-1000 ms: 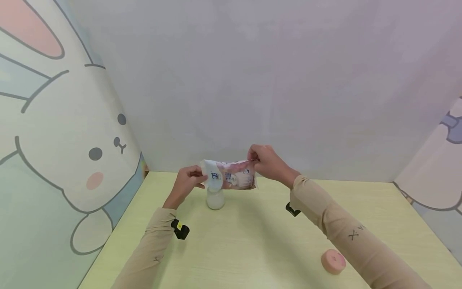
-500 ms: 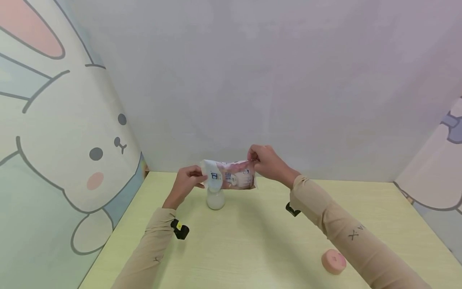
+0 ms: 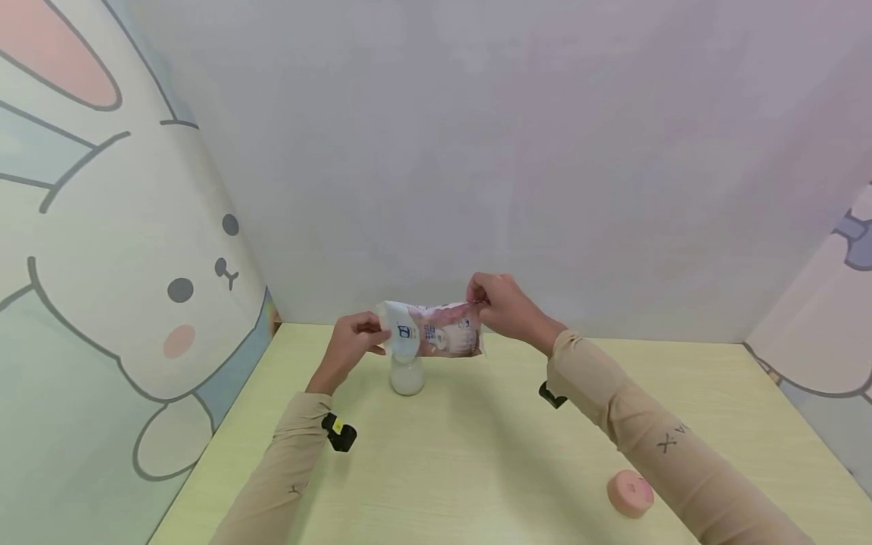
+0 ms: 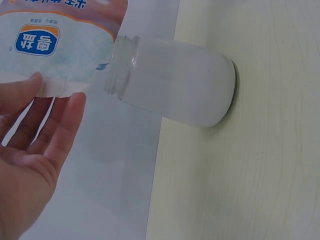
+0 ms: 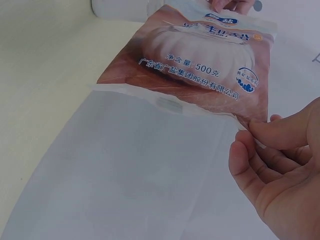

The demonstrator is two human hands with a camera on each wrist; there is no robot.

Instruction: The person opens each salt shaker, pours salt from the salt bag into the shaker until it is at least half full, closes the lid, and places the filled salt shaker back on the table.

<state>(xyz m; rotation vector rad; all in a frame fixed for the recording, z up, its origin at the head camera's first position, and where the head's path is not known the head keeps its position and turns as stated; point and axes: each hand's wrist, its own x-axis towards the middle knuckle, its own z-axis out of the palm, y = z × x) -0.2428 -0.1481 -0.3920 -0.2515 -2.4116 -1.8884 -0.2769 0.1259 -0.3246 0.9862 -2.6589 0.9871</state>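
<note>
Both hands hold a printed 500 g salt bag (image 3: 446, 333) sideways above the table. My left hand (image 3: 350, 344) pinches its pale end between thumb and fingers. At the opposite end, thumb and index finger of my right hand (image 3: 507, 306) pinch the upper corner, as the right wrist view shows of the bag (image 5: 200, 65). Under the pale end stands an uncapped glass jar (image 4: 175, 82), whitish inside. In the left wrist view the bag's lower edge overlaps the jar's threaded mouth. The head view hides the mouth behind the bag.
A round pink lid (image 3: 630, 493) lies on the pale wooden table (image 3: 443, 469) at the front right, close to the right sleeve. Behind the table rises a plain grey wall (image 3: 436, 151). Panels with cartoon rabbits flank both sides.
</note>
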